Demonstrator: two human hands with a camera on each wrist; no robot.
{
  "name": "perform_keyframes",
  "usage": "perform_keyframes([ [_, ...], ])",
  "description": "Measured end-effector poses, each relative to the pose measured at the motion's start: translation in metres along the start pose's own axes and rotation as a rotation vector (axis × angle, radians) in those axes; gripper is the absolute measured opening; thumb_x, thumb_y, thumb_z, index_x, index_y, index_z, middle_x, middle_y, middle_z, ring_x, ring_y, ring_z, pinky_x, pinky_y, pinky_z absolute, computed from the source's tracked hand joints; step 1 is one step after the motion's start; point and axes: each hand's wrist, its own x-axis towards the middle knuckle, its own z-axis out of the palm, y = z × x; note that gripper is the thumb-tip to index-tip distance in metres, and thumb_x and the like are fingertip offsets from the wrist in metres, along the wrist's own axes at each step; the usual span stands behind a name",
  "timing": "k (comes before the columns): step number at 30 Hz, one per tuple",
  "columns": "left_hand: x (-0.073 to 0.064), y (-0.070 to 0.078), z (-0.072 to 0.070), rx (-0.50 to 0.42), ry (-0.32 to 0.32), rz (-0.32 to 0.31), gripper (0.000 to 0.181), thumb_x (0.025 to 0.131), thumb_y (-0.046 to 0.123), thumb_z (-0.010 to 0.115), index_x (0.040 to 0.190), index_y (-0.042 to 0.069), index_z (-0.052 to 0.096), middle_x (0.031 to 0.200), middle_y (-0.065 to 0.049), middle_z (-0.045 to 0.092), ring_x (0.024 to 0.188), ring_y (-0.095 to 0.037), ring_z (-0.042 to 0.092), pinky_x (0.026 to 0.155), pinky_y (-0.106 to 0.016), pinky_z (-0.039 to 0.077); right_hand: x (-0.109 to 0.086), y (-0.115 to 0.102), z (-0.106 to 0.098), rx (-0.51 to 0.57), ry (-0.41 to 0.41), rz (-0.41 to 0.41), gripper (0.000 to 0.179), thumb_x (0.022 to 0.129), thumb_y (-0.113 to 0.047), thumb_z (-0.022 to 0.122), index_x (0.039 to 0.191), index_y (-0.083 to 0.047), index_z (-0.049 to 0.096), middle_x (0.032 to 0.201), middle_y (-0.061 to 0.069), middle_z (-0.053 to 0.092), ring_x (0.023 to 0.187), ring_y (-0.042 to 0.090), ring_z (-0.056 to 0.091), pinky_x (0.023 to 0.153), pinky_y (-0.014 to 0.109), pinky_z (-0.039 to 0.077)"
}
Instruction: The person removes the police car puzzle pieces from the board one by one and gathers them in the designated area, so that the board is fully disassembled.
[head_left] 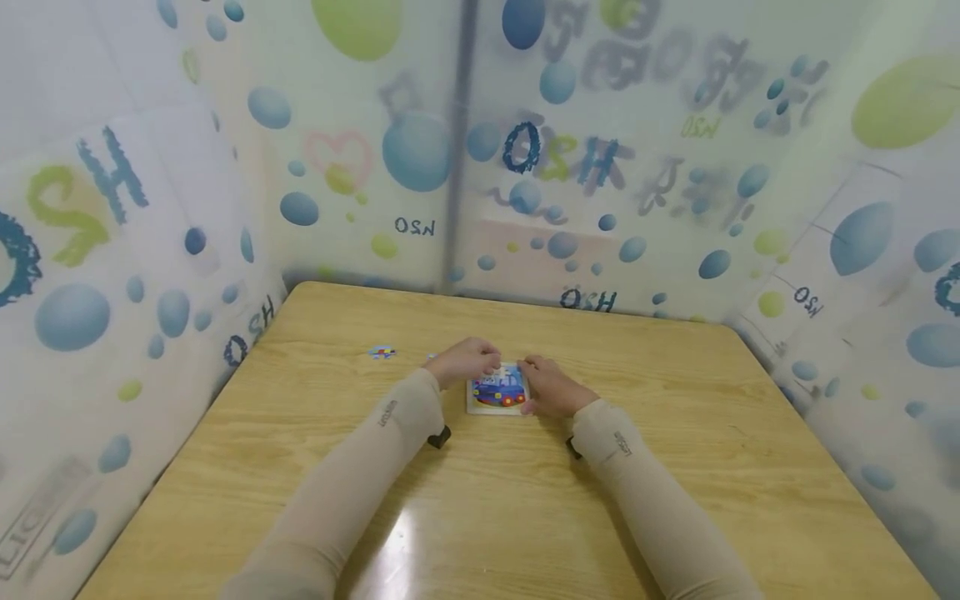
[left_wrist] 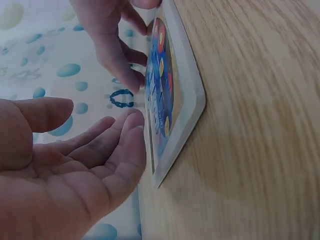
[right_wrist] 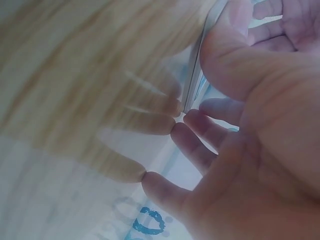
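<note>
A small jigsaw puzzle board (head_left: 498, 393) with a white frame lies flat on the table, its picture a blue car with red and yellow wheels. Over its upper left part is my left hand (head_left: 463, 362). In the left wrist view its fingers (left_wrist: 131, 145) bend loosely, tips right at the puzzle's face, and the thumb stands apart with nothing between. My right hand (head_left: 557, 390) holds the board at its right side, thumb on the near part and fingers around the far corner. In the right wrist view other fingertips (right_wrist: 155, 182) of this hand touch the tabletop.
A loose colourful puzzle piece (head_left: 382, 352) lies on the wooden table (head_left: 337, 400) to the left of the board. Another small blue piece (head_left: 431, 357) shows partly behind my left hand. Patterned curtain walls (head_left: 360, 225) surround the table at the back and sides.
</note>
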Motion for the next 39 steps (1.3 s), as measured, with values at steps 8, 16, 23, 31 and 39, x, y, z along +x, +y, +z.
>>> perform_keyframes([
  [8, 0.006, -0.002, 0.003, 0.044, -0.002, -0.011, 0.041, 0.109, 0.022, 0.044, 0.14, -0.004, 0.055, 0.116, -0.012, 0.066, 0.1, -0.021, 0.062, 0.092, -0.036, 0.054, 0.001, -0.003, -0.001, -0.009, 0.003, -0.007, 0.084, 0.095, -0.029, 0.072, 0.152, 0.014, 0.027, 0.153, 0.033, 0.032, 0.141, 0.047, 0.033, 0.118, 0.056, 0.03],
  [16, 0.013, -0.004, 0.011, -0.123, -0.005, -0.081, 0.044, 0.109, 0.021, 0.043, 0.144, -0.006, 0.048, 0.136, -0.017, 0.061, 0.127, -0.029, 0.058, 0.109, -0.041, 0.046, 0.002, -0.002, 0.001, -0.01, -0.001, -0.001, 0.084, 0.095, -0.029, 0.072, 0.152, 0.014, 0.027, 0.153, 0.031, 0.032, 0.141, 0.046, 0.033, 0.118, 0.055, 0.03],
  [23, 0.012, 0.0, 0.014, -0.304, -0.002, -0.166, 0.048, 0.109, 0.018, 0.042, 0.149, -0.007, 0.04, 0.146, -0.017, 0.055, 0.135, -0.029, 0.05, 0.112, -0.039, 0.041, 0.003, 0.001, 0.002, -0.022, -0.001, -0.003, 0.085, 0.095, -0.029, 0.073, 0.152, 0.014, 0.028, 0.152, 0.031, 0.033, 0.14, 0.045, 0.034, 0.118, 0.054, 0.031],
  [31, 0.015, 0.003, 0.015, -0.414, 0.023, -0.223, 0.047, 0.108, 0.018, 0.046, 0.149, -0.004, 0.038, 0.137, -0.015, 0.056, 0.099, -0.017, 0.053, 0.09, -0.027, 0.046, 0.004, 0.006, 0.004, -0.017, -0.004, -0.012, 0.087, 0.094, -0.029, 0.073, 0.152, 0.014, 0.026, 0.152, 0.032, 0.032, 0.139, 0.046, 0.034, 0.118, 0.055, 0.03],
  [39, 0.016, 0.005, 0.018, -0.471, 0.033, -0.212, 0.047, 0.109, 0.016, 0.043, 0.15, -0.005, 0.035, 0.144, -0.018, 0.051, 0.09, -0.015, 0.045, 0.087, -0.026, 0.044, 0.004, 0.005, 0.002, -0.022, -0.001, -0.006, 0.085, 0.095, -0.029, 0.073, 0.152, 0.014, 0.027, 0.153, 0.032, 0.031, 0.14, 0.047, 0.033, 0.118, 0.056, 0.03],
])
